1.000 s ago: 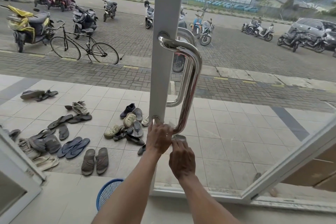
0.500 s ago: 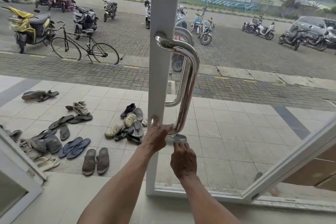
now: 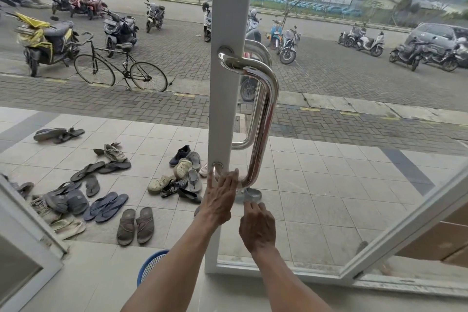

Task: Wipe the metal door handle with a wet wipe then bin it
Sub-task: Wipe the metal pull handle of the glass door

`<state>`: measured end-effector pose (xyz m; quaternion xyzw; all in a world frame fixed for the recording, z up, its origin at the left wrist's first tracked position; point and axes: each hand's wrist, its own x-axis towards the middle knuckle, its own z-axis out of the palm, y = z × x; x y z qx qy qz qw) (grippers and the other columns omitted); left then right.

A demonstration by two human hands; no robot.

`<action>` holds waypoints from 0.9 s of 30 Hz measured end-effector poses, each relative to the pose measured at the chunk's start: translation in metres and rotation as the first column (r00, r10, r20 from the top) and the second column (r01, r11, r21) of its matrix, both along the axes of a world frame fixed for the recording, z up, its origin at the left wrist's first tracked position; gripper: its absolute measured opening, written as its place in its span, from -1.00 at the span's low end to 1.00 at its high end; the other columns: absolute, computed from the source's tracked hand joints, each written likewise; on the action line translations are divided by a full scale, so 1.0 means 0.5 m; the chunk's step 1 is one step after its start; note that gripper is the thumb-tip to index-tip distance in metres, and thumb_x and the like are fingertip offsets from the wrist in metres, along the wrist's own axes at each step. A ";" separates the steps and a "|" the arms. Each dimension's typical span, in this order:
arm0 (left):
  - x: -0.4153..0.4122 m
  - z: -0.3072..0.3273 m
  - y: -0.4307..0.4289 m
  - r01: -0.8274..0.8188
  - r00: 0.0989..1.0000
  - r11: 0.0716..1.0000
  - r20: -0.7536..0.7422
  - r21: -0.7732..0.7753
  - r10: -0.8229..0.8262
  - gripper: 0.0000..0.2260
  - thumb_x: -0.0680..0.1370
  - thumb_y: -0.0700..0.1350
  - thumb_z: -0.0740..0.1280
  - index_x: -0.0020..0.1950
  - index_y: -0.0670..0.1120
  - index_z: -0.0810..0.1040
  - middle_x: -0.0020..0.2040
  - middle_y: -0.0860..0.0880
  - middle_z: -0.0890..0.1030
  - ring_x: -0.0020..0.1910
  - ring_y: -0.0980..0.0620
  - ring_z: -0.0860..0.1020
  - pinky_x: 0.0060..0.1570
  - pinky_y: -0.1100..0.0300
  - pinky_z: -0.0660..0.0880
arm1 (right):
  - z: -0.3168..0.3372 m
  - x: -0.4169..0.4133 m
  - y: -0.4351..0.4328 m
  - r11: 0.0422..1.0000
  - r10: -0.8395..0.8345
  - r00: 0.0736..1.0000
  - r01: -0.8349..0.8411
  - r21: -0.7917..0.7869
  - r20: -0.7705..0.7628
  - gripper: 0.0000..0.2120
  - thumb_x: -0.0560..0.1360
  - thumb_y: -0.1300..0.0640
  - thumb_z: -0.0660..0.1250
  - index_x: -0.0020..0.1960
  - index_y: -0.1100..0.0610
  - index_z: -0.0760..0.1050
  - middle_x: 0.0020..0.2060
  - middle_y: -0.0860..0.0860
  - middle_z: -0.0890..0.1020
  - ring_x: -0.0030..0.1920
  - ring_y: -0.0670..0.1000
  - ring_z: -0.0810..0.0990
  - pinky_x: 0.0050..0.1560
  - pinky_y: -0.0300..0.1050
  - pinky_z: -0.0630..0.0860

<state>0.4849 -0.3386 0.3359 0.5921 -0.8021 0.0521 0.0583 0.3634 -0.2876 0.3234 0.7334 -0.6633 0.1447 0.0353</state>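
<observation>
The polished metal door handle (image 3: 264, 114) is a tall U-shaped bar on the white door stile (image 3: 225, 109). My left hand (image 3: 220, 197) lies flat against the handle's lower bend and the stile, fingers stretched upward, holding nothing. Just below the handle's bottom end my right hand (image 3: 257, 225) pinches a crumpled greyish wet wipe (image 3: 249, 194) in its fingertips. The wipe sits slightly under the bar; whether it touches the metal I cannot tell. A blue mesh bin (image 3: 152, 265) stands on the floor below my left forearm, partly hidden by it.
The glass door (image 3: 329, 210) stands open towards the right. Several sandals and shoes (image 3: 106, 205) lie on the tiled porch outside. A bicycle (image 3: 119, 68) and parked motorbikes (image 3: 43, 40) stand on the paving beyond. A white frame (image 3: 27, 235) juts in at lower left.
My right hand has dropped from the handle's lower end with the wipe. My left hand has uncurled from around the lower bend and now lies flat on it.
</observation>
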 end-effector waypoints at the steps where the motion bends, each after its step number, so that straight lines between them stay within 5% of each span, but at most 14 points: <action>1: 0.014 0.004 0.002 -0.041 0.998 0.999 0.055 0.004 0.040 -0.12 0.39 -0.26 0.30 0.56 -0.20 -0.19 0.58 -0.11 0.02 0.57 -0.08 -0.04 0.45 -0.28 -0.22 | 0.001 0.000 0.000 1.000 -0.001 1.000 0.001 0.000 -0.004 -0.74 0.14 0.35 0.45 -0.19 0.15 0.59 -0.39 0.06 0.62 -0.36 0.09 0.57 -0.44 -0.11 0.50; 3: 0.030 0.013 0.002 -0.106 0.990 0.994 0.100 0.021 0.103 -0.15 0.41 -0.25 0.29 0.56 -0.21 -0.16 0.59 -0.12 -0.04 0.57 -0.08 -0.10 0.43 -0.31 -0.22 | -0.001 0.001 0.001 1.000 -0.008 1.000 0.008 0.006 -0.009 -0.73 0.14 0.35 0.45 -0.19 0.14 0.59 -0.40 0.05 0.61 -0.37 0.09 0.57 -0.45 -0.11 0.49; 6: 0.012 0.018 -0.003 -0.087 0.996 0.996 0.010 0.019 0.087 -0.30 0.34 -0.19 0.35 0.45 -0.15 0.19 0.44 -0.08 0.28 0.50 -0.10 0.17 0.44 -0.31 -0.21 | -0.005 0.000 0.009 1.000 -0.001 1.000 0.001 0.023 -0.010 -0.71 0.13 0.34 0.45 -0.18 0.13 0.58 -0.43 0.04 0.59 -0.38 0.08 0.56 -0.46 -0.11 0.49; 10: -0.070 0.040 -0.013 -0.044 0.952 0.990 -0.293 0.132 0.082 -0.51 0.36 0.03 0.40 0.22 -0.07 0.36 0.13 -0.01 0.51 0.24 -0.05 0.47 0.44 -0.15 0.00 | 0.001 -0.008 0.013 0.998 -0.049 0.996 0.047 0.034 0.068 -0.65 0.09 0.36 0.47 -0.16 0.15 0.57 -0.47 0.03 0.56 -0.42 0.06 0.57 -0.50 -0.11 0.50; 14: -0.088 0.083 -0.028 0.015 0.781 0.968 -0.608 0.249 0.144 -0.45 0.30 -0.13 0.43 0.26 -0.10 0.37 -0.04 -0.09 0.59 0.09 -0.18 0.55 0.24 -0.05 0.36 | -0.004 -0.021 0.002 0.986 -0.127 0.991 0.122 0.115 0.034 -0.51 0.27 0.34 0.39 0.19 0.16 0.52 -0.27 0.03 0.65 -0.21 0.06 0.62 -0.31 -0.08 0.55; 17: -0.052 0.060 -0.017 -0.012 0.891 0.983 -0.443 0.182 0.093 -0.54 0.35 -0.10 0.37 0.22 -0.02 0.37 0.01 0.02 0.59 0.15 -0.06 0.54 0.43 -0.12 0.15 | -0.008 -0.019 -0.002 0.989 -0.076 0.996 0.071 0.128 0.035 -0.54 0.46 0.28 0.22 0.35 0.11 0.36 -0.01 0.04 0.62 0.06 0.07 0.58 -0.04 -0.07 0.51; 19: -0.043 0.045 -0.008 -0.063 0.951 0.986 -0.289 0.157 0.107 -0.53 0.37 -0.14 0.31 0.27 -0.02 0.37 0.17 0.04 0.54 0.30 0.00 0.45 0.49 -0.19 -0.09 | -0.005 -0.014 0.000 0.987 -0.077 0.996 0.071 0.143 0.037 -0.58 0.48 0.28 0.20 0.33 0.13 0.37 0.01 0.07 0.62 0.07 0.09 0.57 -0.01 -0.06 0.50; 21: -0.053 0.065 -0.014 -0.094 0.935 0.970 -0.316 0.224 0.164 -0.62 0.37 -0.12 0.30 0.19 -0.02 0.41 0.15 0.01 0.56 0.29 -0.04 0.45 0.48 -0.21 -0.11 | -0.003 -0.016 0.001 0.984 -0.074 0.997 0.070 0.164 0.022 -0.57 0.47 0.30 0.19 0.34 0.15 0.38 0.02 0.09 0.62 0.07 0.11 0.57 -0.01 -0.05 0.51; 24: -0.071 0.110 -0.042 0.011 0.799 0.916 -0.554 0.401 0.233 -0.73 0.33 -0.16 0.24 0.02 -0.03 0.49 -0.02 -0.08 0.63 0.11 -0.14 0.56 0.37 -0.17 0.24 | -0.002 -0.027 -0.005 0.973 -0.079 0.997 0.081 0.217 -0.014 -0.57 0.48 0.30 0.20 0.35 0.17 0.37 0.05 0.10 0.61 0.08 0.09 0.57 0.00 -0.07 0.51; 27: -0.089 0.161 -0.055 0.132 0.529 0.944 -0.827 0.303 0.191 -0.70 0.27 -0.32 0.13 -0.21 -0.02 0.55 -0.27 -0.03 0.60 -0.13 -0.13 0.58 -0.10 0.08 0.53 | 0.005 -0.033 -0.011 0.976 -0.112 0.994 0.111 0.187 -0.004 -0.56 0.45 0.30 0.26 0.33 0.17 0.40 0.05 0.08 0.61 0.08 0.08 0.56 -0.01 -0.09 0.53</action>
